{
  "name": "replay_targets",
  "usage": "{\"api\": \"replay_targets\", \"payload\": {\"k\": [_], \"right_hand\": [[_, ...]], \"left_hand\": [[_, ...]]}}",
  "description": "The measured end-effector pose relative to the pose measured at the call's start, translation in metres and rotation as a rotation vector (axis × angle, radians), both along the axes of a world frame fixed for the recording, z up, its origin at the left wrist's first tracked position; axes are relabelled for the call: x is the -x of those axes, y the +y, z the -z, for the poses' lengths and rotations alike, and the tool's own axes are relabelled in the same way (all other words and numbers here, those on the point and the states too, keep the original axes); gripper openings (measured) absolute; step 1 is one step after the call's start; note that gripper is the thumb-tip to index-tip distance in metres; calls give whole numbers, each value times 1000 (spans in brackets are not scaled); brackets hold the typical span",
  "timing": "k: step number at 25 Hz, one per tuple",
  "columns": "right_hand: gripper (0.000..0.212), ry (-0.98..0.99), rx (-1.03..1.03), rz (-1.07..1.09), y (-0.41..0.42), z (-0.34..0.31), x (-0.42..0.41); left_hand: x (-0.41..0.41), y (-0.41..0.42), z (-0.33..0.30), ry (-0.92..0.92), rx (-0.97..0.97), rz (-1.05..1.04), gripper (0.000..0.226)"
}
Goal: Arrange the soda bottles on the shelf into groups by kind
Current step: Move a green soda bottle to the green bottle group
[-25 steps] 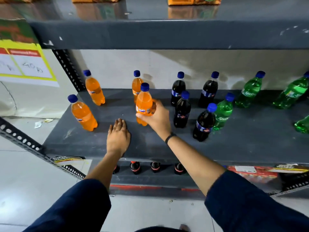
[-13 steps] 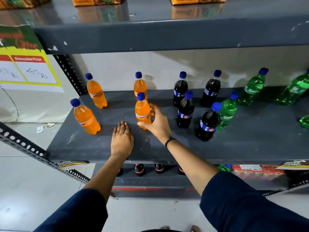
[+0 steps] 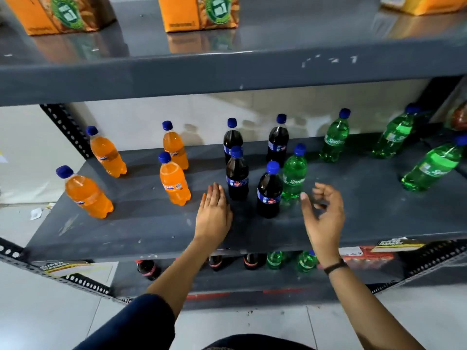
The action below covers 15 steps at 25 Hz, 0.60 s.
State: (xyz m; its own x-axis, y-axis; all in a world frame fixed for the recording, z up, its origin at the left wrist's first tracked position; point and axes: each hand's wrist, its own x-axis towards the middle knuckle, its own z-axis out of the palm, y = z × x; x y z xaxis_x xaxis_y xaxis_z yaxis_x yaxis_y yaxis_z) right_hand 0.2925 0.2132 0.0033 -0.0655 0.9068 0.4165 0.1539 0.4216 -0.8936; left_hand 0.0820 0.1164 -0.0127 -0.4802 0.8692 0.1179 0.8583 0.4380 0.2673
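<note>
Grey metal shelf [image 3: 156, 231] bearing upright soda bottles in three kinds. Left: four orange Fanta bottles [image 3: 174, 181]. Centre: four dark cola bottles [image 3: 237, 176] in two rows. Right: four green Sprite bottles [image 3: 334, 140], one of them [image 3: 294, 174] just beside the front cola bottle [image 3: 269, 195]. The left hand [image 3: 213, 214] lies flat on the shelf.

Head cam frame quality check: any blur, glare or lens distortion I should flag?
Head view: the right hand is motion-blurred, its fingers smeared; the left hand on the shelf is sharp. Wide-angle distortion makes the outer bottles lean outward, as with the orange bottle at far left. The upper shelf is glossy and mirrors the orange cartons. Bottle caps cast soft shadows on the back wall.
</note>
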Motion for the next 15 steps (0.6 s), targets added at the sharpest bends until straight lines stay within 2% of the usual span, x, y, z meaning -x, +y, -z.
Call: {"api": "replay_targets", "payload": {"k": [3, 5, 7, 9, 15], "right_hand": [[67, -81, 208, -156, 42, 1, 6], [80, -164, 194, -265, 58, 1, 17], [79, -191, 194, -351, 68, 0, 25], [69, -190, 208, -372, 73, -2, 29], [57, -127, 120, -247, 111, -13, -22]], "left_hand": [[6, 14, 6, -14, 66, -87, 55], [9, 14, 11, -18, 62, -89, 53], [10, 15, 13, -19, 53, -79, 52], [11, 15, 15, -12, 44, -81, 52], [12, 16, 17, -8, 26, -86, 51]]}}
